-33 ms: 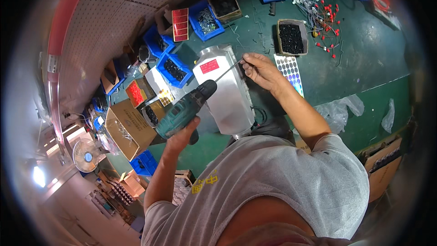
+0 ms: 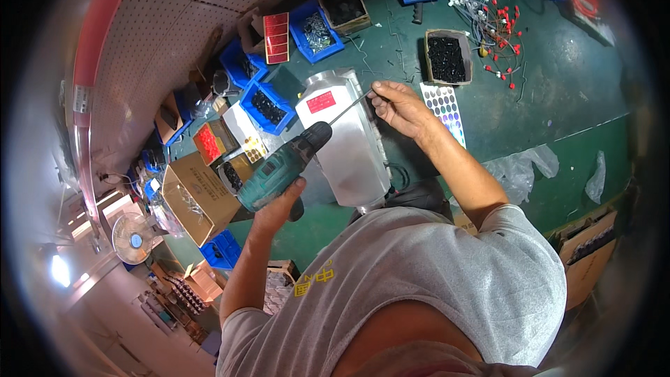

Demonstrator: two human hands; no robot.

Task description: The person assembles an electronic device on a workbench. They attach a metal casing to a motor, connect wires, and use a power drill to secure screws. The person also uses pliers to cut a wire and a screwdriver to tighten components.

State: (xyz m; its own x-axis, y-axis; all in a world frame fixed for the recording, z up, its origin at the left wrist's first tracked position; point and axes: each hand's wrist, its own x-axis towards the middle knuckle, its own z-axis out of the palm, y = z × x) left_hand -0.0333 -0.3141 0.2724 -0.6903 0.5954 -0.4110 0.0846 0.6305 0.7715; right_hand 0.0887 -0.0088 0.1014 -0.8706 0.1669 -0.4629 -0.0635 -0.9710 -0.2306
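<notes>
My left hand is wrapped round the grip of a teal and black cordless drill. From its chuck a long thin driver bit points up and to the right. The thumb and fingers of my right hand pinch the far end of that bit; whether a small screw sits there is too small to tell. Under the bit lies a silvery metal housing with a red label, close against my body. A dark cable shows at its right side.
Blue bins of small parts stand left and behind the housing. An open box of black pieces, a sheet of round stickers and red-tipped wires lie on the green table. An open carton is at left.
</notes>
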